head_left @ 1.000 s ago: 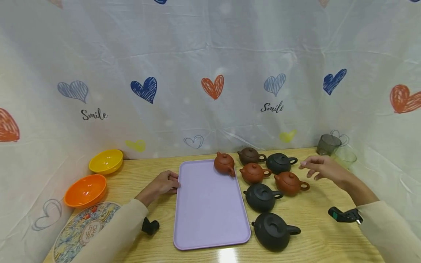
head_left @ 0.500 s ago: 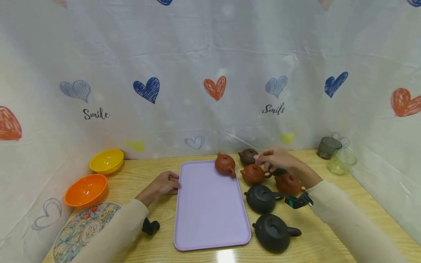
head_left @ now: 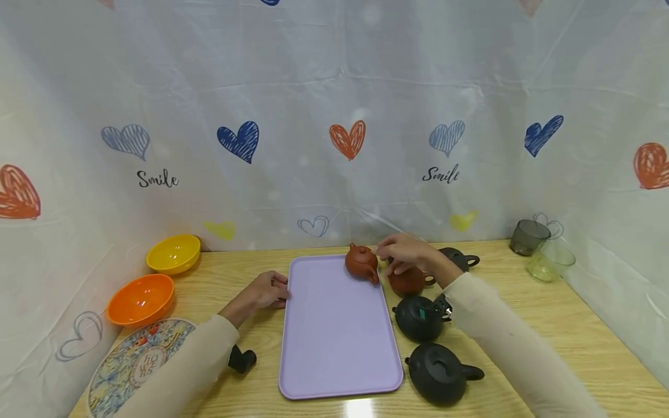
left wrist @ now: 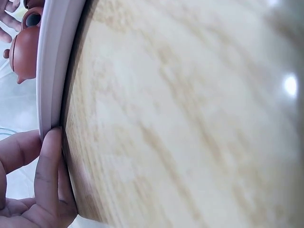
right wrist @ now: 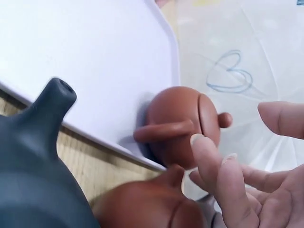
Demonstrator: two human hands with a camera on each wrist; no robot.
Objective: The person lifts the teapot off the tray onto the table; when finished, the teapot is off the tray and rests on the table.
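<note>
A lilac tray point(head_left: 334, 342) lies on the wooden table, its left rim pinched by my left hand point(head_left: 263, 290); the left wrist view shows thumb and fingers on either side of that rim. On the tray's far right corner sits a reddish-brown clay teapot point(head_left: 360, 264), its handle toward me. My right hand point(head_left: 407, 252) hovers just right of it, fingers spread and loosely bent. In the right wrist view the fingertips point(right wrist: 204, 149) come close to this teapot's lid side, with nothing between thumb and fingers. Another reddish teapot point(head_left: 405, 283) stands below the right hand, partly hidden.
Black teapots point(head_left: 439, 377) stand along the tray's right side, with another black teapot point(head_left: 460, 258) behind the right forearm. Yellow and orange bowls point(head_left: 140, 302) and a patterned round mat point(head_left: 141, 354) lie left. Two glass cups point(head_left: 551, 261) stand back right, before a curtain.
My right hand has moved left from beyond the teapots, across them, to beside the teapot on the tray. My left hand stays at the tray's rim.
</note>
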